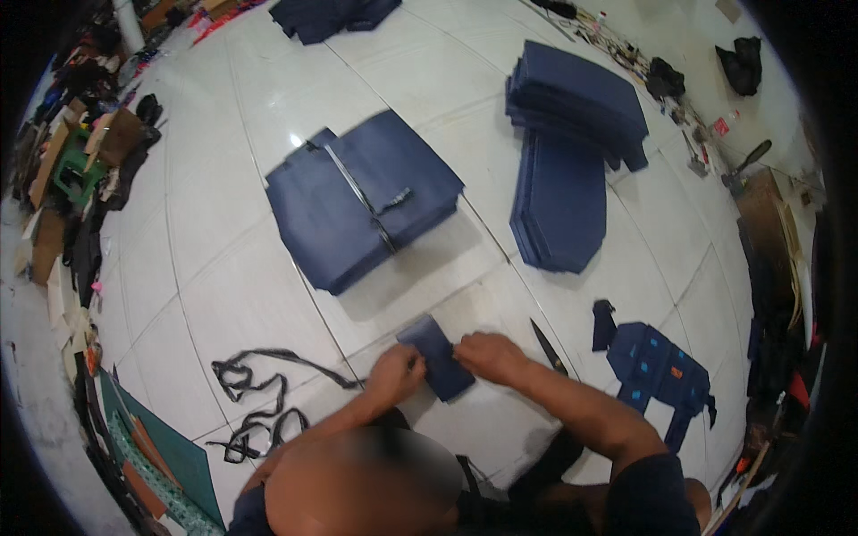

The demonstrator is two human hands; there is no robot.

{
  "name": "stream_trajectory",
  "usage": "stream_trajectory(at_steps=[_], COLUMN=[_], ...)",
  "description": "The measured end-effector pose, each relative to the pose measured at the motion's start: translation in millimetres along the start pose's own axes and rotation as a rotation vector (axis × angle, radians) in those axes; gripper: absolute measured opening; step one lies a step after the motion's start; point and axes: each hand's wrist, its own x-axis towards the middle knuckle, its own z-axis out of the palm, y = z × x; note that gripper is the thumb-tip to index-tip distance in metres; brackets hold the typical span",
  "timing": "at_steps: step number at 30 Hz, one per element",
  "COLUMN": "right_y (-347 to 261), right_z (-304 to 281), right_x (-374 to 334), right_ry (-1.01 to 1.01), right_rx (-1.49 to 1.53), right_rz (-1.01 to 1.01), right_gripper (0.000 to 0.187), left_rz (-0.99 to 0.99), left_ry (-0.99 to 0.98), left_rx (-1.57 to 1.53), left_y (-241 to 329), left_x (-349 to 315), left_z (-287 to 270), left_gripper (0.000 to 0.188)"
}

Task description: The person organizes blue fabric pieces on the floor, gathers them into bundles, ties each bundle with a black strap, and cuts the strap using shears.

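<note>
On the near side of the tied navy stack [344,214], we find a small navy piece [437,359] pinched at opposite edges by the left hand [396,373] and right hand [490,355], apparently to keep it steady.

Dark-blue pile [332,16] beyond the strapped blue stack [313,228] cut off at top, blurred rounded shape [375,487] below the stack, clutter [80,165] left of the stack too small to tell, right hand [492,357] below the stack, fingertips unclear
</note>
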Motion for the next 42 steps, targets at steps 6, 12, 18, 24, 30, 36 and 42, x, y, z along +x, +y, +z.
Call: stream_trajectory(at_steps=[6, 12, 18, 24, 30, 36, 42], right_y=[34, 37, 18, 25, 10, 24, 23], right_z=[-46, -33, -30, -31, -25, -4, -30], right_x=[-131, -211, -226, -233, -219, -226, -193], right_ry=[-0.169, -0.08, -0.182, -0.103, -0.123, -0.176, -0.15], right_rx=[0.031, 0.161, 0.043, 0.13, -0.159, -0.05, 0.453], right_rz=[0.59, 0.871, 0.912, 0.939, 0.741, 0.775, 0.979], right_gripper=[0.034, 0.044, 0.05, 0.055, 0.054, 0.054, 0.053], left_rz=[-0.04, -0.04, -0.044, -0.027, -0.03, -0.06, -0.065], left_ry=[-0.142, -0.208, -0.118, -0.112, -0.076, -0.094, -0.111], left_rx=[0.041, 0.084, -0.153, -0.2, -0.207, -0.198, -0.217], left_y=[17, 23, 26, 42, 37, 41, 47], left_x=[-2, 5, 9, 11, 8, 9, 10], left_z=[-33, -56, -59, -68, -67, -67, -74], left_gripper=[0.016, 0.019, 0.019, 0.02, 0.02, 0.019, 0.018])
